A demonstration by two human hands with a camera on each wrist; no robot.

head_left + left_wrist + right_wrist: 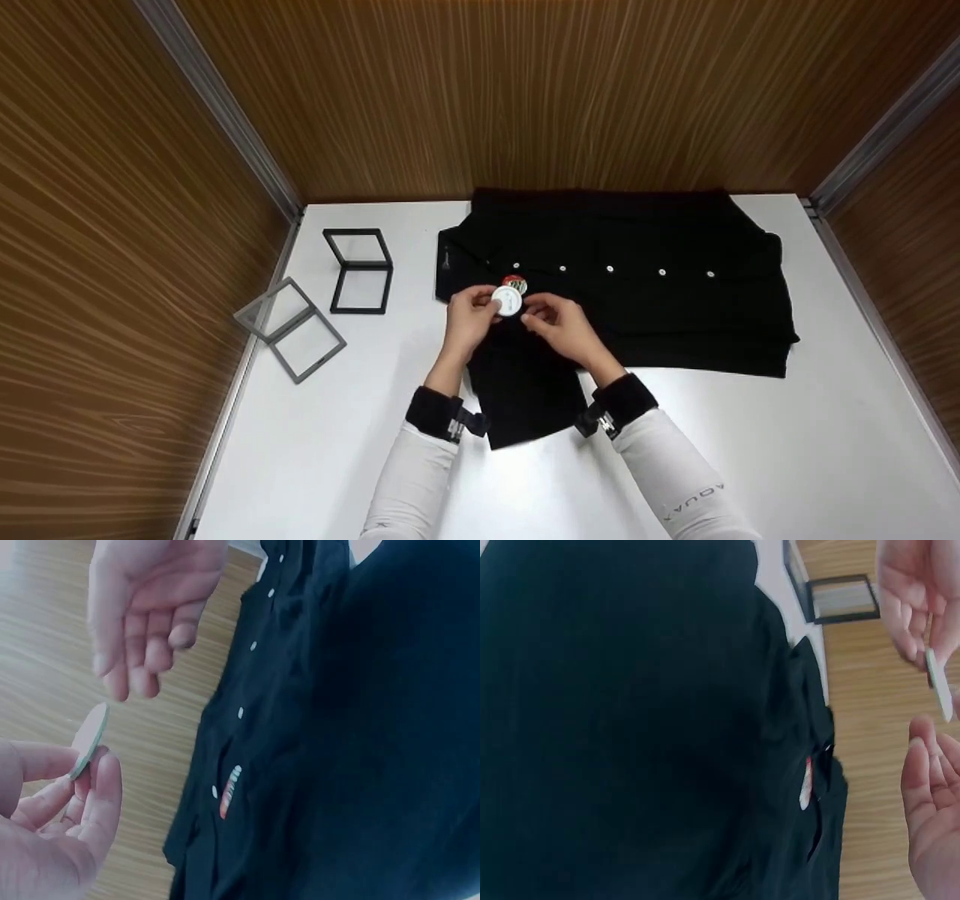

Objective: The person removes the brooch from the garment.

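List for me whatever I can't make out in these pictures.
1. Faint markings on the white disc: head view, too small to read; the left hand also overlaps its edge.
2. Part of the round red badge: head view, hidden by the white disc.
3. Pale mark on the black shirt: head view, too small to read.
4. Part of the right hand: right wrist view, cut off by the right edge.

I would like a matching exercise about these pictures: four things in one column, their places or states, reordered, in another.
1. White disc
2. Red-patterned disc
3. Grey frame
4. Black shirt

A. Nearest the left wall
B. Bears a row of white buttons
C. Pinched in the left hand
D. Lying on the shirt

Pairs: 1-C, 2-D, 3-A, 4-B
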